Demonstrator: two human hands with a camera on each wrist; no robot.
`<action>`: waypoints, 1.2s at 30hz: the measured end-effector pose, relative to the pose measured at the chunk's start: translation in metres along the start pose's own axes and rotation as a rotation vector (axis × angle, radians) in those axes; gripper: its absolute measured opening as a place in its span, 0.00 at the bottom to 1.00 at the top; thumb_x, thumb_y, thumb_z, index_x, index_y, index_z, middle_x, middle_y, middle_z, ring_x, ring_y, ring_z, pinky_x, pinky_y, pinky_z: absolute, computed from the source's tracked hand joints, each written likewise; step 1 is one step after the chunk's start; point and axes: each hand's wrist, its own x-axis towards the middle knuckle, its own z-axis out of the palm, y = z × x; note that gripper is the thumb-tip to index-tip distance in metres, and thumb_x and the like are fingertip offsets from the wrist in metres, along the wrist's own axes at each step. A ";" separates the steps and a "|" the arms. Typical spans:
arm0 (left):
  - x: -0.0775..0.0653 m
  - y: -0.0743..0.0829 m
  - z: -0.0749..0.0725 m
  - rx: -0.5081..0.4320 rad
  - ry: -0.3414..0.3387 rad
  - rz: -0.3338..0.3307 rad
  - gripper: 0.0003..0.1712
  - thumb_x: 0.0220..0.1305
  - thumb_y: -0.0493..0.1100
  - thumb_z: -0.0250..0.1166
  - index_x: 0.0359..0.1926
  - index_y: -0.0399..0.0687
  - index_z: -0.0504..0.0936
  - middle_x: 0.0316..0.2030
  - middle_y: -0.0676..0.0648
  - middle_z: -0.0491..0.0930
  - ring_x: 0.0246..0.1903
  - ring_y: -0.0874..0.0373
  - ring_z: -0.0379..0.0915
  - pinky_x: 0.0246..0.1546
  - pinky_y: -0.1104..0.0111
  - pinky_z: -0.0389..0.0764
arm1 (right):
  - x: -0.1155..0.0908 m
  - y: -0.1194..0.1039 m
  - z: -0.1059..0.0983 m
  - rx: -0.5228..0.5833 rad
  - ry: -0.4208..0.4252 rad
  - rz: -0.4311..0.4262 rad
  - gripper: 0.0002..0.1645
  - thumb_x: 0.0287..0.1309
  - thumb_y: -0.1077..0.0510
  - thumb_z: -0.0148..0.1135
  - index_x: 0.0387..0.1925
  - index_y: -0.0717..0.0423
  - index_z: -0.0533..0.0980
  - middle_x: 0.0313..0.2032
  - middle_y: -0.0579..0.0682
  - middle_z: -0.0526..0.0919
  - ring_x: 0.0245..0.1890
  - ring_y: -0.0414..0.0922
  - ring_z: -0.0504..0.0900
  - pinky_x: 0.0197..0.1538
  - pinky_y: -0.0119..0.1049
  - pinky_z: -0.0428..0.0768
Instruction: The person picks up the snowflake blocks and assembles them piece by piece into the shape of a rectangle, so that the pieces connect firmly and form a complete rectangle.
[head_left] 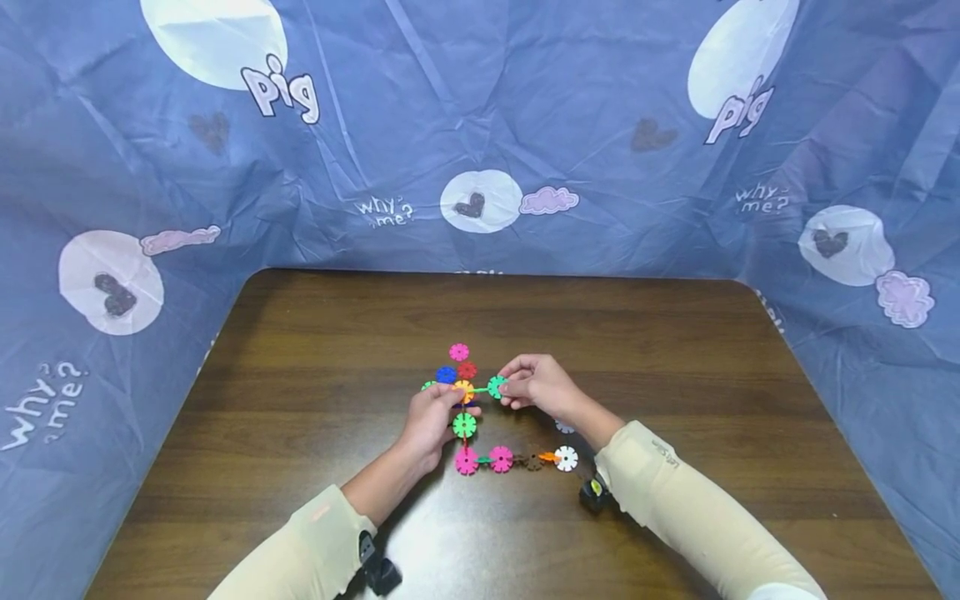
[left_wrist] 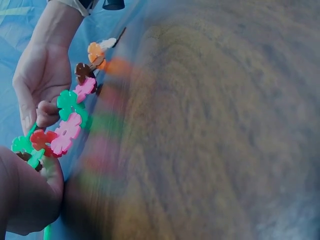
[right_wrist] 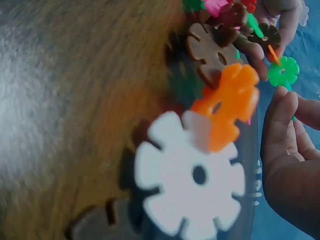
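Counter [head_left: 660, 333]: cloth [head_left: 600, 100] behind it and to left and right. Over the counter's middle, contact with it not determinable; in the head view, front row, left to right: corner disc [head_left: 467, 462], second disc [head_left: 501, 459], third disc [head_left: 534, 462], fourth disc [head_left: 549, 456], end disc [head_left: 566, 458]. Behind the corner disc: middle disc [head_left: 464, 425]. Behind that: joint disc [head_left: 467, 390], in the left fingers [head_left: 447, 392]. Behind the joint disc: back disc [head_left: 467, 369]; behind that, rear disc [head_left: 459, 352]. Left of the back disc: side disc [head_left: 446, 374], with outer disc [head_left: 428, 386] farther left, partly hidden. Right of the joint disc: link disc [head_left: 481, 390], then grip disc [head_left: 496, 387], in the right fingers [head_left: 519, 364].
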 end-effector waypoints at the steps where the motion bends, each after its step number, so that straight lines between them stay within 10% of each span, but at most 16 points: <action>1: 0.000 0.000 0.000 0.000 0.000 0.001 0.08 0.73 0.36 0.56 0.47 0.34 0.73 0.42 0.39 0.81 0.30 0.58 0.83 0.28 0.70 0.84 | 0.000 0.000 0.000 0.002 -0.001 -0.001 0.13 0.58 0.73 0.64 0.45 0.72 0.75 0.30 0.55 0.84 0.27 0.43 0.84 0.30 0.30 0.84; 28: -0.004 -0.004 -0.008 -0.072 0.018 -0.001 0.03 0.73 0.32 0.56 0.39 0.39 0.71 0.41 0.40 0.83 0.31 0.57 0.84 0.30 0.68 0.85 | 0.006 -0.003 0.015 0.007 -0.010 -0.084 0.08 0.54 0.78 0.64 0.37 0.78 0.77 0.28 0.60 0.85 0.22 0.43 0.85 0.29 0.32 0.86; 36: -0.005 -0.004 -0.010 -0.038 -0.068 0.000 0.06 0.73 0.35 0.58 0.45 0.35 0.72 0.42 0.40 0.82 0.33 0.56 0.84 0.31 0.67 0.85 | -0.004 -0.013 -0.031 -0.380 -0.095 -0.087 0.12 0.60 0.69 0.64 0.45 0.71 0.81 0.28 0.54 0.85 0.26 0.41 0.83 0.31 0.36 0.84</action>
